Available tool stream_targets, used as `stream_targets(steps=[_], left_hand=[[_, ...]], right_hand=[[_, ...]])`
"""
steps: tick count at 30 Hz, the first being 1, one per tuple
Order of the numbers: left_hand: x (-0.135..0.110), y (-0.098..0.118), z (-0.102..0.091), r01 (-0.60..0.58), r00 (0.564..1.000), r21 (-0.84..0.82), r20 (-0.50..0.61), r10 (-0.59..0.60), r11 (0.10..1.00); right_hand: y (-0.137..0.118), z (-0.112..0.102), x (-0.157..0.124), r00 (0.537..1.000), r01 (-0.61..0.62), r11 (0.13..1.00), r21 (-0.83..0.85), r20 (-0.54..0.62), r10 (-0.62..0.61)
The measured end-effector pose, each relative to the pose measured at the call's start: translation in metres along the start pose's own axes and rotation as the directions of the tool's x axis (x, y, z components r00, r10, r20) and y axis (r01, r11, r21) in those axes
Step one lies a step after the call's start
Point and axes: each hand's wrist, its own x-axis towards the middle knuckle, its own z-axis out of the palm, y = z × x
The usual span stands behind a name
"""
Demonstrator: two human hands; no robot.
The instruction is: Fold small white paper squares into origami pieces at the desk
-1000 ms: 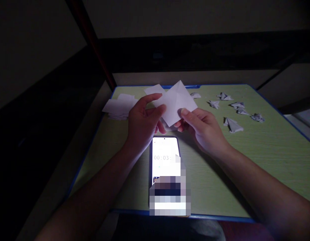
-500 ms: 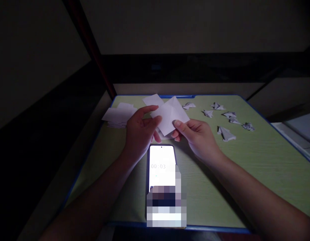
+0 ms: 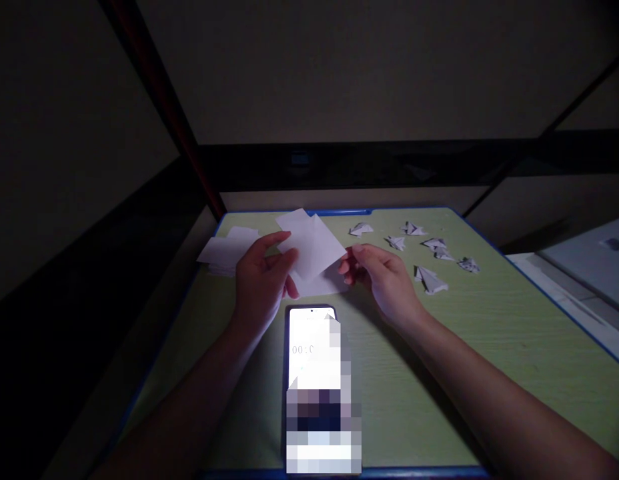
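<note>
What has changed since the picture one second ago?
The white sheet was lowered toward the table and tipped flatter; the right hand slid from its lower edge to its right corner, keeping its grip. The left hand held on as before. The phone, paper stack and folded pieces stayed put.

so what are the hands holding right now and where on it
A white sheet of paper, held between both hands: the left hand pinches its left edge and the right hand pinches its right corner.
</note>
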Motion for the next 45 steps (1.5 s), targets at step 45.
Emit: stream_targets(steps=[45], left_hand=[[-0.014, -0.001, 0.004, -0.382, 0.908, 0.342, 0.313, 0.279, 0.858]], right_hand=[[-0.007, 0.007, -0.012, 0.999, 0.019, 0.986, -0.168, 0.035, -0.013]])
